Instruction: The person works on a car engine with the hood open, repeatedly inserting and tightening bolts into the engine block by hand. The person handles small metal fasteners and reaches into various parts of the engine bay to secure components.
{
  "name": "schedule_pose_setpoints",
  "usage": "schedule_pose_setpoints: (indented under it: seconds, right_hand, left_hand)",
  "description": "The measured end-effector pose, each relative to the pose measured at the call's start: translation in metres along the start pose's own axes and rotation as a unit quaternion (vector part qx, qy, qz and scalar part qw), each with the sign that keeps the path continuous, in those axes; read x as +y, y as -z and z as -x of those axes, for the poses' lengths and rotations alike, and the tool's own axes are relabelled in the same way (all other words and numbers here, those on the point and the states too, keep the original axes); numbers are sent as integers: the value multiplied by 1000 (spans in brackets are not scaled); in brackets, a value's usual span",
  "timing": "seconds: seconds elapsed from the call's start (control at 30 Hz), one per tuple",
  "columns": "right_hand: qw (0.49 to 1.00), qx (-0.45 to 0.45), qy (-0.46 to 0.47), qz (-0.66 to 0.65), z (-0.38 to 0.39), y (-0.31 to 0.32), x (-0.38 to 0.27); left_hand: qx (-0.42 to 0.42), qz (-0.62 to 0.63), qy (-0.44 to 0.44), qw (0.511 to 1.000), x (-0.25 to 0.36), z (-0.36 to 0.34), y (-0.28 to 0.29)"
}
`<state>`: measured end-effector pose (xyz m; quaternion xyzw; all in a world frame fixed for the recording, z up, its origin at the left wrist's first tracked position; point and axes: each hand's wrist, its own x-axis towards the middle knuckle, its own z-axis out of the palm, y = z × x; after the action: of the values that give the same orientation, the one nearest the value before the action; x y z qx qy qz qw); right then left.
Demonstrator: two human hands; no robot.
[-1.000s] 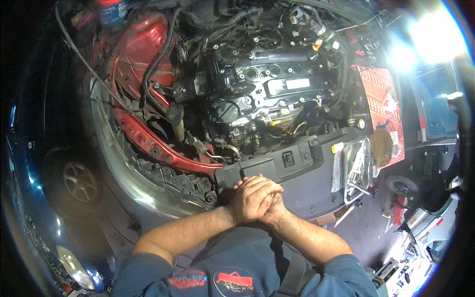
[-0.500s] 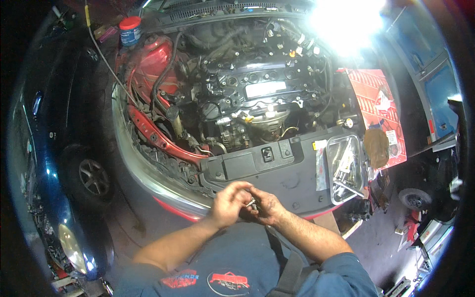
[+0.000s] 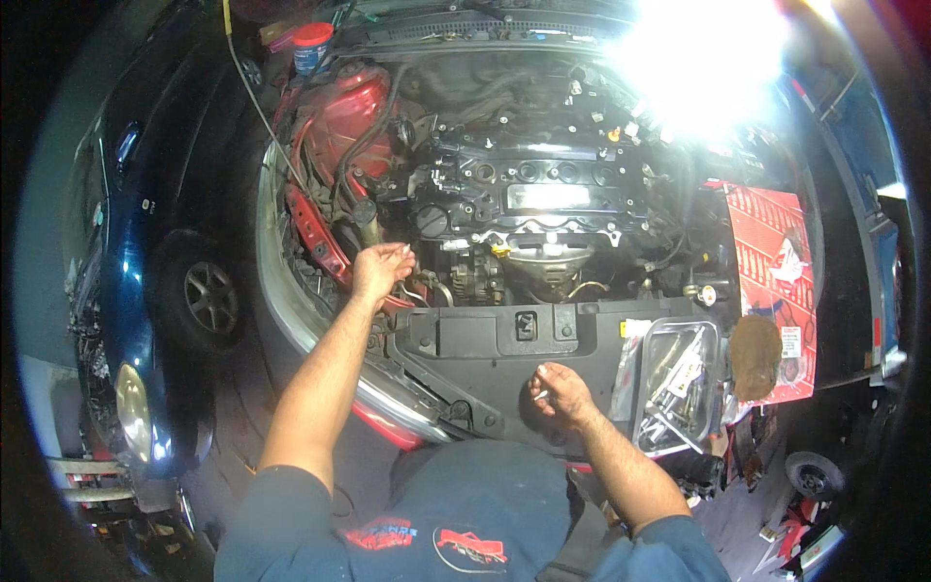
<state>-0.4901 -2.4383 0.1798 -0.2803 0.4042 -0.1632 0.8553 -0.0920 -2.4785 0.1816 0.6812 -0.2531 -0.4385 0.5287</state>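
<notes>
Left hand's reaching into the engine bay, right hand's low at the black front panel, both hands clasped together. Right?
Not quite. In the head view the hands are apart, not clasped: the left hand is up in the engine bay, and the right hand is low at the black front panel, with something small and pale in its fingers.

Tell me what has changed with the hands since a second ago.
The hands have come apart. The left hand has reached up and left into the engine bay, fingers loosely curled, holding nothing visible. The right hand stays low over the black front panel, pinching a small pale part. The clear tray of tools stays put.
</notes>
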Motion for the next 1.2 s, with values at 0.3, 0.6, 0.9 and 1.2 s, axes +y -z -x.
schedule_pose_setpoints:
  seconds: [0.3, 0.6, 0.9, 1.2]
  right_hand:
    - [999, -49, 14, -19, -1, 7, 0]
    - [998, -50, 34, 15, -6, 6, 5]
    - [998, -35, 48, -7, -3, 7, 9]
    - [999, 3, 32, 10, -3, 2, 8]
  left_hand:
    - [30, -104, -30, 994, 4, -38, -9]
    - [30, -193, -72, 978, 0, -53, -13]
    - [60, -337, -267, 901, -14, -49, -7]
    - [121, -208, -247, 939, -33, -48, -18]
